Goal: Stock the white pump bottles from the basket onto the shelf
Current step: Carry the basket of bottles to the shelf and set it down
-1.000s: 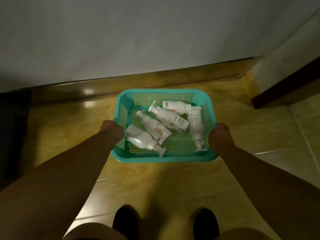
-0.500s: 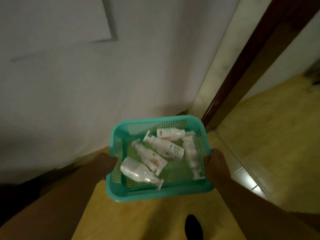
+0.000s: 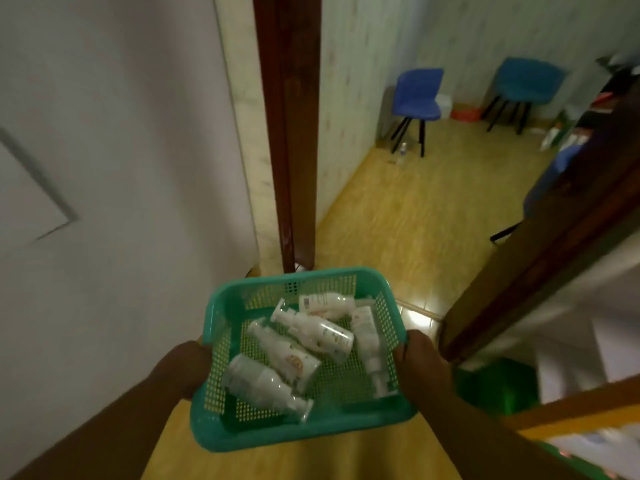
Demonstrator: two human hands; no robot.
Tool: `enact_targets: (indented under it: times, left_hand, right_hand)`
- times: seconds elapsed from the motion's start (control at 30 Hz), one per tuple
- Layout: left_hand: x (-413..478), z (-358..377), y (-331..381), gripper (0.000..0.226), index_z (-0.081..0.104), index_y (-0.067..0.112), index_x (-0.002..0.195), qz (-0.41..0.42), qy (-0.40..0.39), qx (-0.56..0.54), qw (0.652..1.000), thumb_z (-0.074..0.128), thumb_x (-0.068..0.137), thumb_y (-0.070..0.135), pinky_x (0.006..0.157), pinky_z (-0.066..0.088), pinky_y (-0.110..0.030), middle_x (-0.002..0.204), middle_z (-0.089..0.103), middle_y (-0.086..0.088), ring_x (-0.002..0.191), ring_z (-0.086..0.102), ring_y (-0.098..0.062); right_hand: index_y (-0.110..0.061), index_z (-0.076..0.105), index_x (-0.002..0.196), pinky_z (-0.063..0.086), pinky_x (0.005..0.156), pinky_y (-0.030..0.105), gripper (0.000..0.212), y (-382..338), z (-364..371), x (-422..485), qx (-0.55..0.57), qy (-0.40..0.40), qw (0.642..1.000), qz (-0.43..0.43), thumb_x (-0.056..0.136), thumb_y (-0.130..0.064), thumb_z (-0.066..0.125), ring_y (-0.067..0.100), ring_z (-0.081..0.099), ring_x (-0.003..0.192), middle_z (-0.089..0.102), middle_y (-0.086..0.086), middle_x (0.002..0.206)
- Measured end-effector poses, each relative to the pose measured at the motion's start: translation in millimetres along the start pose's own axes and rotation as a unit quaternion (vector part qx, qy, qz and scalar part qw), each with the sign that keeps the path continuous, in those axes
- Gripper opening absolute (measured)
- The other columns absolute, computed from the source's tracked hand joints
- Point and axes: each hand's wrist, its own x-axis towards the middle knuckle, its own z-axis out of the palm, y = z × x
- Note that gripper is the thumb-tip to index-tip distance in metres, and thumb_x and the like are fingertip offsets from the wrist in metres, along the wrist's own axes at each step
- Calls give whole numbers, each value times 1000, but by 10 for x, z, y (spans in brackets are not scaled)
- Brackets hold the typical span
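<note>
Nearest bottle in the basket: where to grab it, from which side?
Probably across its wide body, from above. The nearest bottle lies on its side, with the basket wall close by its pump, leaving little room there. The left hand and right hand both grip the basket rim, so one must free up.

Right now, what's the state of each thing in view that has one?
basket, held off the floor by its two side rims.
pump bottles, five, all lying on their sides in the basket.
left hand, grips the basket's left rim.
right hand, grips the basket's right rim.
doorway, open, room visible beyond.
blue chairs, two, upright, unoccupied.
</note>
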Motion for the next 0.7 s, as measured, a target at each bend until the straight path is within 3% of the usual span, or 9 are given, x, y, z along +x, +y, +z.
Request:
enact_targets:
  times: [0.1,0.17,0.27,0.33,0.43,0.5,0.6,0.7]
  left_hand:
    - [-139,192,348,38,70,17,89,43,-22,3,999,41,100,39,66,46,-20,95,67,-5,81,65,-13]
    - [-248,330,570,37,72,13,103,64,-23,-10,998,45,100,38,74,45,-23,106,67,-8,88,62,-16]
    - [-483,528,930,40,72,6,99,100,-8,-32,994,42,102,33,73,44,-28,91,65,-7,75,59,-14]
    - [-662,654,1162,45,72,7,93,128,-7,-35,991,40,103,38,72,48,-30,89,68,-9,73,60,-15]
    - [-985,872,1519,44,65,1,103,175,17,-31,984,40,103,37,84,49,-37,103,65,-18,94,63,-33]
    - [-1224,1060,1759,41,59,1,92,210,23,-25,977,39,104,34,80,49,-38,93,62,-16,89,62,-32]
    - [-1534,1364,2083,50,63,3,84,237,-13,-11,971,33,104,38,69,51,-37,80,64,-14,75,63,-29]
    - [-1872,1663,2434,50,65,4,86,258,-39,-35,965,37,103,42,75,55,-44,85,67,-18,82,66,-34]
  right_hand:
    - [-18,54,96,54,65,33,12,353,-299,-233,30,25,999,34,102,-26,46,14,60,75,58,3,91]
    - [-16,56,96,58,71,38,11,581,-514,-387,40,43,996,60,102,-22,49,18,63,77,62,5,89]
    - [-18,53,90,48,57,21,11,955,-820,-631,35,76,993,80,101,-19,53,8,58,68,61,2,83]
    - [-19,48,88,39,54,17,14,1242,-1018,-801,31,82,992,89,101,-19,54,9,55,67,53,-4,78]
    - [-11,52,96,37,62,27,9,1737,-1317,-1056,23,85,991,104,99,-18,56,25,54,77,51,2,82]
    - [-8,54,99,34,69,31,13,2083,-1504,-1248,20,87,988,123,98,-20,57,26,51,81,52,7,89]
    - [-2,58,100,34,67,34,23,2577,-1744,-1582,19,104,981,161,97,-24,58,38,61,85,61,19,90]
    - [-1,61,101,39,68,36,25,3040,-2009,-1956,30,127,973,193,95,-26,58,40,63,88,65,24,96]
